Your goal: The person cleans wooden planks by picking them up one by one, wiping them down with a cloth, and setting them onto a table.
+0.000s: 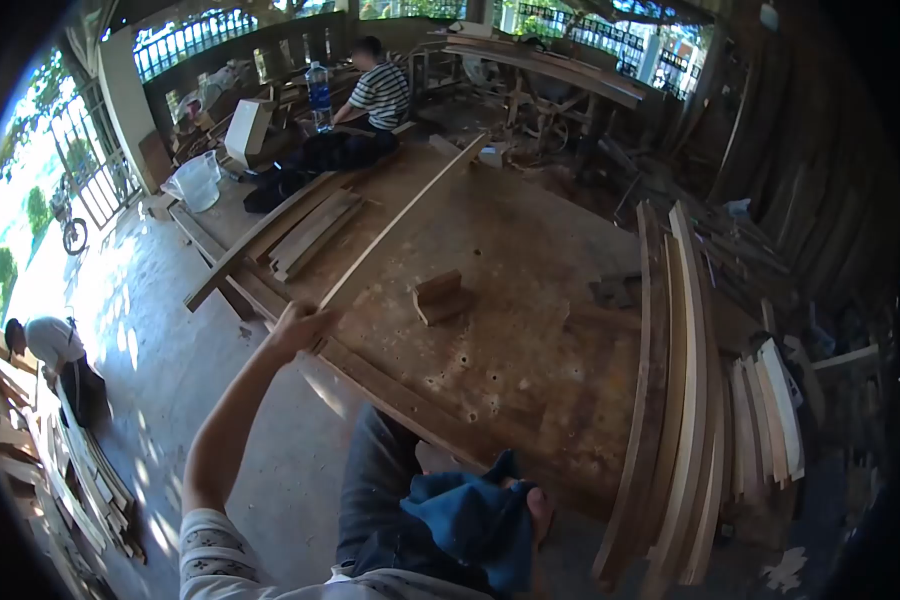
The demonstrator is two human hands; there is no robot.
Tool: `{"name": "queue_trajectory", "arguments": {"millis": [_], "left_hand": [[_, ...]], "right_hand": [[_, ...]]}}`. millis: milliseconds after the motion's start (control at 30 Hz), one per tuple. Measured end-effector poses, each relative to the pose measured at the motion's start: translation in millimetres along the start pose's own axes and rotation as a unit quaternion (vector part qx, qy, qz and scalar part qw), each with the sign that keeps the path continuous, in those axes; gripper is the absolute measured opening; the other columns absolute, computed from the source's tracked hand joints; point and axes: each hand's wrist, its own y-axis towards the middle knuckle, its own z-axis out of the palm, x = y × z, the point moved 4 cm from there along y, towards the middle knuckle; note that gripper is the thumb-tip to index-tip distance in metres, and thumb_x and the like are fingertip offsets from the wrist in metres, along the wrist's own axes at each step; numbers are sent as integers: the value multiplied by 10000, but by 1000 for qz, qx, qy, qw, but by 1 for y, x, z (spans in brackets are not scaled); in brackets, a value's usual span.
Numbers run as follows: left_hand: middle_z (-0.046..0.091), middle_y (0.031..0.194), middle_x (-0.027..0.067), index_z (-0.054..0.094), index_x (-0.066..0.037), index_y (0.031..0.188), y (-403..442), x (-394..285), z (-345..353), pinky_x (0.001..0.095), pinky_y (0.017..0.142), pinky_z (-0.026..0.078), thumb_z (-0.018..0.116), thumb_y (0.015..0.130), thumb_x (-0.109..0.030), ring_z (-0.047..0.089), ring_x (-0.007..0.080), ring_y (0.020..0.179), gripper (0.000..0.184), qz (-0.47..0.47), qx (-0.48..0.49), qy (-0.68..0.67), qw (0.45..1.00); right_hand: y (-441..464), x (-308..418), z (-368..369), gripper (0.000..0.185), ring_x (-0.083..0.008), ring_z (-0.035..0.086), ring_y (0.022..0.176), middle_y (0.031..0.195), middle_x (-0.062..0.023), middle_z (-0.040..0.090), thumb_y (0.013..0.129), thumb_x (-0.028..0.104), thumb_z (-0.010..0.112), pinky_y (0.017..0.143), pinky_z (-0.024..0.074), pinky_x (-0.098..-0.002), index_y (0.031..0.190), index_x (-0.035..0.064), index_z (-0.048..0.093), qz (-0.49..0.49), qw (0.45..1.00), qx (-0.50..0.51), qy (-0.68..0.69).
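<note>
My left hand (302, 330) is closed around the near end of a long, thin wooden strip (405, 215). The strip slants away across the worn wooden worktable (530, 370) toward its far side. Low in front of my body, my right hand (540, 508) grips a bunched blue cloth (475, 515), which covers most of its fingers. A small angled wooden block (440, 298) sits on the tabletop, to the right of the strip.
Long boards (670, 400) lie along the table's right side, with shorter pieces (765, 420) beyond them. Several planks (315, 235) rest at the far left. A large water bottle (319, 100) stands near a seated person (378, 90); another person (55, 345) bends over timber at left.
</note>
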Motion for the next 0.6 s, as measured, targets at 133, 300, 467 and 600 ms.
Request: {"name": "queue_trajectory", "arguments": {"millis": [133,300,467,600], "left_hand": [[578,604,50,649,-3,841,-73,5,49,294,426,425,633,958,-357,563,152,475,374,-40,37,-154,987],[641,715,88,661,-22,1009,-98,-11,83,310,445,495,615,976,-330,618,180,537,313,-109,72,-254,958],[647,800,217,585,25,936,-140,-32,117,471,679,505,694,883,-324,653,406,781,369,183,-102,303,930],[584,924,272,490,41,1022,-163,-34,116,536,687,496,685,845,-230,629,466,840,378,174,-115,355,911]], "right_hand": [[-15,-11,-2,348,-217,601,982,1095,-110,636,926,285,649,922,484,-378,1140,16,597,99,995,8,-12],[-42,29,19,430,-198,600,860,964,-77,630,908,474,638,805,506,-358,1083,83,595,-16,984,-35,-174],[-54,66,52,400,-206,609,956,1025,-69,652,941,478,610,894,491,-395,1097,111,637,222,912,204,278],[-54,74,-2,452,-220,613,967,1028,-45,673,925,504,617,899,491,-426,1098,89,665,167,965,63,191]]}}
